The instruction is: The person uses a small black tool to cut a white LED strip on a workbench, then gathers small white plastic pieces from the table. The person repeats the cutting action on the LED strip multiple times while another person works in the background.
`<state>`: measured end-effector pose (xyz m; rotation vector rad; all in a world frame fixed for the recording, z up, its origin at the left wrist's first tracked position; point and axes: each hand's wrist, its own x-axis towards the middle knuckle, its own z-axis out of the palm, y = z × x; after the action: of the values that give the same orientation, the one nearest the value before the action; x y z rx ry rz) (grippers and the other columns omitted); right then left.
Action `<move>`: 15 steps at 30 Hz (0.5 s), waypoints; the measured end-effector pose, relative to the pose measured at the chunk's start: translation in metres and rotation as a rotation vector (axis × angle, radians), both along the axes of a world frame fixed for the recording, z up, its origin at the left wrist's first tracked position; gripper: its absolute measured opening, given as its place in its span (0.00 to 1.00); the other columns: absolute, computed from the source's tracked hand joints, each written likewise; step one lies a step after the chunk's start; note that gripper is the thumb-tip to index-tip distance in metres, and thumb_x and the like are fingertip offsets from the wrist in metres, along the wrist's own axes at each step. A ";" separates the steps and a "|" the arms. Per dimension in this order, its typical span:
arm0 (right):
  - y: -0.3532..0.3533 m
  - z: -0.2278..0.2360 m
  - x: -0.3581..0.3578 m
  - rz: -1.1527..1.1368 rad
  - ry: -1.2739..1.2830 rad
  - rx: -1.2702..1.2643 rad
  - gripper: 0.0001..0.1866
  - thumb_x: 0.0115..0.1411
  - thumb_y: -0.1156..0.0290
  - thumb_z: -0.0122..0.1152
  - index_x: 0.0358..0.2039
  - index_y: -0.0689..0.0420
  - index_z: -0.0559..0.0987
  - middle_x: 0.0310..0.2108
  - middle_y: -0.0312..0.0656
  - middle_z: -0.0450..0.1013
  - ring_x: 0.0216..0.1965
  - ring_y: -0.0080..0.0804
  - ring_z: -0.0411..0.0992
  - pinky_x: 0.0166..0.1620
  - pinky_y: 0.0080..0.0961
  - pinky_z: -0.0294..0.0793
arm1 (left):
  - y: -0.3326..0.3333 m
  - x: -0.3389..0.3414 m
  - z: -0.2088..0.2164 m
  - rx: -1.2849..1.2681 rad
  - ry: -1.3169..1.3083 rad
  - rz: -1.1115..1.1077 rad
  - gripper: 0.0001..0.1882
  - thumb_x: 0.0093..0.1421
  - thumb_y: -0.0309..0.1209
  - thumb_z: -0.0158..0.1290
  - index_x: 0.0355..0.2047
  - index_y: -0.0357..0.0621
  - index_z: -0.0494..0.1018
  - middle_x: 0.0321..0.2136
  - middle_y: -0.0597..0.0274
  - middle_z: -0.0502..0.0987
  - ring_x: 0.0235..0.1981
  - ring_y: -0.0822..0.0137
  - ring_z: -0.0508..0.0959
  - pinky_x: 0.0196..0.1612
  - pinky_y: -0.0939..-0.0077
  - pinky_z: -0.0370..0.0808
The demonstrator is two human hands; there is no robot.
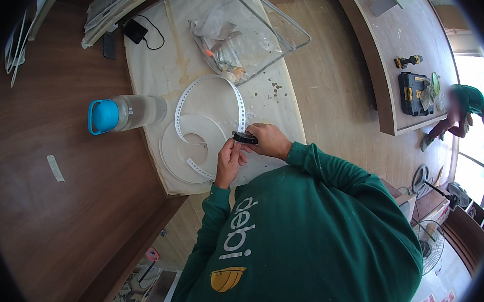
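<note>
In my right hand (pixel 271 142) is a small black tool that looks like a hole punch (pixel 244 138), with the fingers closed round it. My left hand (pixel 230 161) pinches at the tool's jaw, where one end of a white strip (pixel 240 102) comes in. Rows of round holes run along this strip, which loops over the covered table. The exact spot that the left fingers grip is partly hidden. Beneath the loop lies a flat white ring or coil (pixel 167 158). Small pale round bits (pixel 230 121) are scattered beside the strip.
A clear bottle with a blue lid (pixel 104 116) lies at the left. Beyond the strip are a plastic bag (pixel 227 46), a metal frame (pixel 275 21) and a black adapter (pixel 135 31). At right, a counter bears a drill (pixel 408 61) and a tool case (pixel 413 93); another person (pixel 466 104) bends nearby.
</note>
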<state>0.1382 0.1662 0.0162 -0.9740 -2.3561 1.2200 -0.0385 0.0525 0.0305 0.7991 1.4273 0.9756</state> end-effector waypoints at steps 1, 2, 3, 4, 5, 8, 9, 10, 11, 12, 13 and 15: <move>0.000 0.001 0.000 0.011 -0.007 -0.003 0.11 0.54 0.69 0.70 0.36 0.58 0.80 0.33 0.49 0.80 0.38 0.54 0.81 0.42 0.48 0.81 | -0.001 -0.001 -0.001 0.002 0.004 -0.001 0.14 0.81 0.36 0.44 0.47 0.38 0.74 0.35 0.60 0.84 0.25 0.76 0.78 0.28 0.81 0.73; 0.000 0.002 0.001 0.021 -0.014 -0.006 0.11 0.54 0.69 0.70 0.35 0.58 0.80 0.33 0.49 0.80 0.37 0.54 0.81 0.41 0.48 0.81 | 0.000 0.000 0.002 -0.016 -0.005 -0.003 0.15 0.81 0.36 0.44 0.48 0.37 0.74 0.35 0.59 0.84 0.25 0.75 0.78 0.29 0.80 0.74; 0.000 0.002 0.001 0.031 -0.020 -0.010 0.10 0.54 0.69 0.70 0.35 0.58 0.80 0.32 0.49 0.80 0.37 0.54 0.81 0.41 0.48 0.81 | 0.001 0.000 0.005 -0.033 -0.014 -0.006 0.15 0.81 0.36 0.44 0.49 0.37 0.75 0.35 0.57 0.84 0.26 0.75 0.79 0.29 0.80 0.75; -0.001 0.001 0.002 0.029 -0.024 -0.014 0.10 0.54 0.69 0.69 0.35 0.58 0.80 0.32 0.49 0.80 0.37 0.54 0.81 0.41 0.48 0.81 | 0.002 0.000 0.006 -0.051 -0.023 -0.008 0.15 0.81 0.36 0.44 0.50 0.36 0.75 0.36 0.56 0.84 0.26 0.74 0.79 0.30 0.79 0.76; -0.001 0.000 0.001 0.029 -0.027 -0.018 0.10 0.55 0.69 0.69 0.35 0.58 0.80 0.32 0.49 0.80 0.37 0.54 0.81 0.41 0.48 0.81 | 0.002 0.000 0.006 -0.055 -0.025 -0.010 0.16 0.81 0.36 0.44 0.50 0.35 0.75 0.35 0.56 0.84 0.26 0.73 0.80 0.30 0.79 0.77; -0.003 0.004 0.001 0.018 -0.031 -0.015 0.09 0.55 0.68 0.69 0.35 0.58 0.81 0.32 0.49 0.81 0.37 0.54 0.81 0.41 0.48 0.80 | 0.003 -0.001 0.007 -0.058 -0.027 -0.010 0.16 0.80 0.36 0.45 0.49 0.35 0.76 0.34 0.55 0.85 0.26 0.73 0.80 0.30 0.78 0.78; -0.003 0.005 0.001 0.010 -0.032 -0.013 0.10 0.55 0.68 0.69 0.35 0.57 0.81 0.32 0.49 0.81 0.37 0.53 0.81 0.41 0.48 0.80 | 0.003 0.000 0.009 -0.052 -0.022 -0.005 0.16 0.80 0.36 0.45 0.48 0.35 0.76 0.34 0.56 0.85 0.26 0.73 0.80 0.29 0.78 0.78; -0.003 0.005 0.000 0.015 -0.033 -0.021 0.10 0.55 0.68 0.70 0.35 0.58 0.80 0.32 0.49 0.81 0.37 0.54 0.81 0.41 0.47 0.80 | 0.004 0.000 0.010 -0.047 -0.018 0.000 0.16 0.80 0.36 0.45 0.46 0.35 0.76 0.33 0.57 0.85 0.26 0.74 0.80 0.29 0.79 0.78; -0.003 0.004 0.000 0.020 -0.034 -0.028 0.11 0.55 0.68 0.71 0.35 0.58 0.80 0.32 0.50 0.81 0.36 0.54 0.81 0.40 0.47 0.80 | 0.004 0.000 0.010 -0.047 -0.019 -0.003 0.16 0.80 0.36 0.45 0.46 0.35 0.76 0.33 0.57 0.85 0.26 0.74 0.80 0.29 0.79 0.78; -0.004 0.002 0.000 0.024 -0.036 -0.035 0.12 0.55 0.67 0.73 0.36 0.59 0.80 0.32 0.51 0.81 0.36 0.54 0.81 0.40 0.46 0.80 | 0.004 -0.001 0.011 -0.047 -0.021 -0.006 0.16 0.80 0.36 0.45 0.46 0.35 0.76 0.33 0.57 0.85 0.26 0.74 0.80 0.29 0.79 0.78; -0.004 0.001 0.000 0.019 -0.039 -0.030 0.12 0.55 0.67 0.73 0.36 0.58 0.80 0.31 0.51 0.81 0.35 0.54 0.81 0.40 0.47 0.80 | 0.003 -0.001 0.011 -0.047 -0.022 -0.008 0.16 0.80 0.36 0.45 0.47 0.35 0.76 0.33 0.57 0.85 0.26 0.74 0.80 0.29 0.79 0.78; -0.005 -0.004 -0.002 0.015 -0.042 -0.018 0.12 0.55 0.66 0.73 0.35 0.58 0.81 0.30 0.51 0.81 0.34 0.55 0.81 0.39 0.47 0.80 | 0.004 -0.004 0.010 -0.043 -0.014 -0.027 0.16 0.80 0.35 0.45 0.47 0.35 0.76 0.33 0.57 0.85 0.26 0.75 0.80 0.30 0.79 0.78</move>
<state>0.1363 0.1609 0.0126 -0.9984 -2.3924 1.2395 -0.0423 0.0562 0.0405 0.7764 1.4180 0.9250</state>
